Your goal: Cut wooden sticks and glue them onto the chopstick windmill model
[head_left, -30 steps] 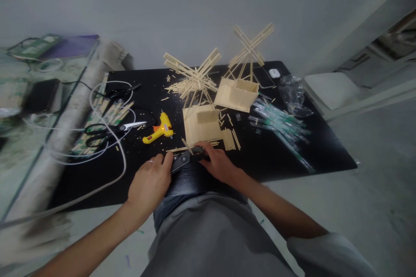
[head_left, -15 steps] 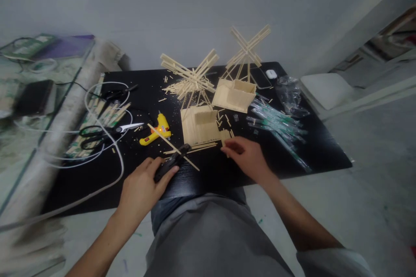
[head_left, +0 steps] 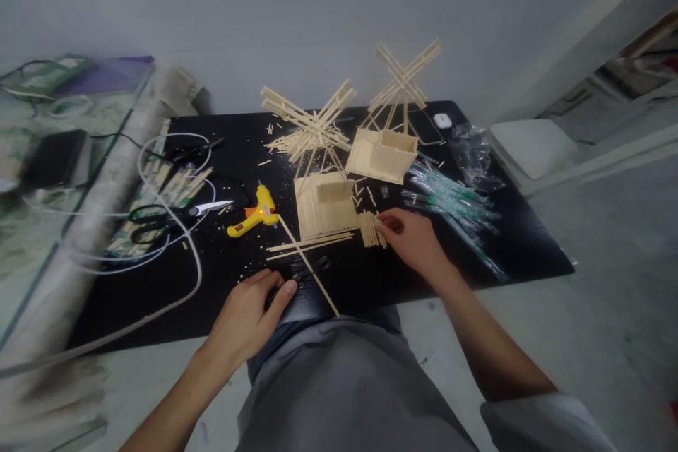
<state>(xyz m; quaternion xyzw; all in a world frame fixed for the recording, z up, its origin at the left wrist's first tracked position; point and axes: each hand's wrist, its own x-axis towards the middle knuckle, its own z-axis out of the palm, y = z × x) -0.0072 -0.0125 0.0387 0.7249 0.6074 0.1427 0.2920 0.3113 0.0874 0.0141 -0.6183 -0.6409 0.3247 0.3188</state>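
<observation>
My left hand [head_left: 254,307] is curled around a black plier-like tool [head_left: 312,268], low at the table's front edge; its handles are mostly hidden and blurred. A long thin wooden stick [head_left: 304,254] slants across the tool's jaw end. My right hand [head_left: 410,240], fingers pinched, is at the right end of a row of short cut sticks [head_left: 369,229]. Whatever lies between those fingertips is too small to make out. Just behind is a stick-built model [head_left: 325,205] with a flat base and crossed blades. Several long sticks [head_left: 312,245] lie before that base.
Left of the model lies a yellow glue gun [head_left: 257,215], with black-handled scissors [head_left: 174,215] farther left. A white cable [head_left: 193,254] loops there. Behind stands a second model [head_left: 384,155]. Plastic-wrapped sticks [head_left: 455,198] lie on the black table [head_left: 508,247] at right.
The tool in my left hand has dropped lower and nearer to me. The long stick has turned steeper and shifted toward me. My right hand has moved slightly right, uncovering the short sticks.
</observation>
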